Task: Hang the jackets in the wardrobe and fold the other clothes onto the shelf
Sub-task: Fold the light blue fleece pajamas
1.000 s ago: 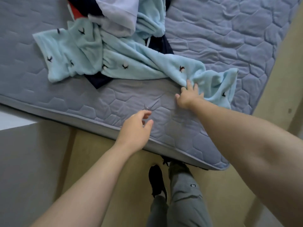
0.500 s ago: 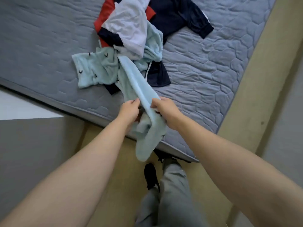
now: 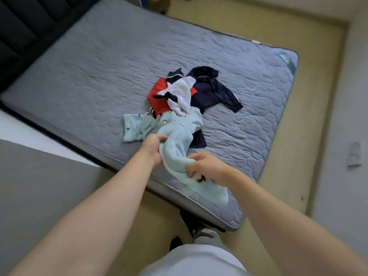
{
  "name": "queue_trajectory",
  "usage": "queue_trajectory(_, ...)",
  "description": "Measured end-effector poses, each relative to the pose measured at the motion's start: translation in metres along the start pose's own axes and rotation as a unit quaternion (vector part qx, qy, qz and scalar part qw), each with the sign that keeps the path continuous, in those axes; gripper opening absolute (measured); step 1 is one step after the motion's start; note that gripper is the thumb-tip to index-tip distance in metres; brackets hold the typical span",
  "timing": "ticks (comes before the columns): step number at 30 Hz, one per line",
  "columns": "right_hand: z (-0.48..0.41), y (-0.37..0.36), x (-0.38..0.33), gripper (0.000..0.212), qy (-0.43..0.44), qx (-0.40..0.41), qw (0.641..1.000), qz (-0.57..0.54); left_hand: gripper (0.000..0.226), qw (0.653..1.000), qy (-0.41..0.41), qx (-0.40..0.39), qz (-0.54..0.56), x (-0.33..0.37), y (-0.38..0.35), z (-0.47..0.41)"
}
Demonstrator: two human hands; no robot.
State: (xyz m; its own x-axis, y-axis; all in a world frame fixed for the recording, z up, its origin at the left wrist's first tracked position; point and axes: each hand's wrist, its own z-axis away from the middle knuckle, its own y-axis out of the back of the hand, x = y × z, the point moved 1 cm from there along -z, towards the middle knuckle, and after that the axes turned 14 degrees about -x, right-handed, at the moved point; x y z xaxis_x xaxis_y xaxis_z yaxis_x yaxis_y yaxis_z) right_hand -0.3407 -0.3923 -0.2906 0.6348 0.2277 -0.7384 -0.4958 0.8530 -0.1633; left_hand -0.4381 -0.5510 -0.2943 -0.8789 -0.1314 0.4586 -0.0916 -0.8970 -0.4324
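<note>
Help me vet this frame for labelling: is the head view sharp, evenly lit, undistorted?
Head view: soft, even light, no glare; the left hand, right hand and pale blue garment are slightly motion-blurred; the wide-angle lens bows the mattress edges.

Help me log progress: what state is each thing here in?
blue garment: bunched, held by both hands
left hand: grips the blue garment
right hand: grips the blue garment
navy jacket: spread on the mattress, unhung
red garment: crumpled, partly covered
white garment: crumpled, atop the red garment

no legible text, mattress corner label point(image 3: 285, 58) too blurred
</note>
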Motion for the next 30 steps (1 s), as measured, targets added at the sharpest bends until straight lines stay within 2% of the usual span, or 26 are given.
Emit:
queue_trajectory(3,0.013,-0.015,0.002,0.034,-0.012,0.008,1.000,-0.022,0.028,0.999,-0.041,0.016,-0.018,0.016,-0.004,0.030)
queue_trajectory(6,0.016,-0.027,0.000,0.036,0.005,0.057,0.990,-0.128,0.021,0.993,-0.085,0.006,-0.084,0.031,-0.006,0.063)
queue_trajectory(9,0.011,-0.032,-0.003,0.050,0.001,0.105,0.943,-0.315,0.029,0.975,-0.158,-0.033,-0.150,0.039,-0.011,0.099)
queue_trajectory(12,0.002,-0.042,-0.013,0.078,0.004,0.075,0.894,-0.443,0.039,0.956,-0.193,-0.100,-0.199,0.040,-0.019,0.138)
queue_trajectory(13,0.001,-0.047,-0.019,0.078,0.015,0.053,0.885,-0.462,0.042,0.952,-0.195,-0.113,-0.209,0.039,-0.019,0.150)
queue_trajectory(14,0.002,-0.053,-0.027,0.068,0.032,0.036,0.877,-0.478,0.044,0.948,-0.194,-0.119,-0.221,0.038,-0.017,0.161)
queue_trajectory(16,0.003,-0.069,-0.046,0.039,0.051,0.039,0.874,-0.482,0.043,0.946,-0.196,-0.124,-0.227,0.039,-0.008,0.178)
queue_trajectory(17,0.004,-0.076,-0.054,0.036,0.052,0.058,0.875,-0.477,0.038,0.949,-0.188,-0.132,-0.217,0.039,-0.003,0.187)
queue_trajectory(19,0.003,-0.086,-0.068,0.042,0.057,0.105,0.885,-0.450,0.012,0.957,-0.168,-0.105,-0.210,0.039,0.008,0.199)
queue_trajectory(21,0.004,-0.094,-0.079,0.045,0.073,0.143,0.893,-0.420,0.022,0.951,-0.167,-0.015,-0.261,0.040,0.021,0.203)
queue_trajectory(23,0.007,-0.100,-0.088,0.045,0.087,0.169,0.903,-0.386,0.030,0.936,-0.160,0.033,-0.312,0.041,0.029,0.205)
queue_trajectory(26,0.016,-0.111,-0.100,0.047,0.121,0.161,0.911,-0.360,0.048,0.930,-0.121,0.053,-0.342,0.041,0.037,0.198)
queue_trajectory(30,0.032,-0.120,-0.120,0.045,0.209,0.122,0.914,-0.324,0.065,0.947,-0.113,0.045,-0.298,0.039,0.028,0.186)
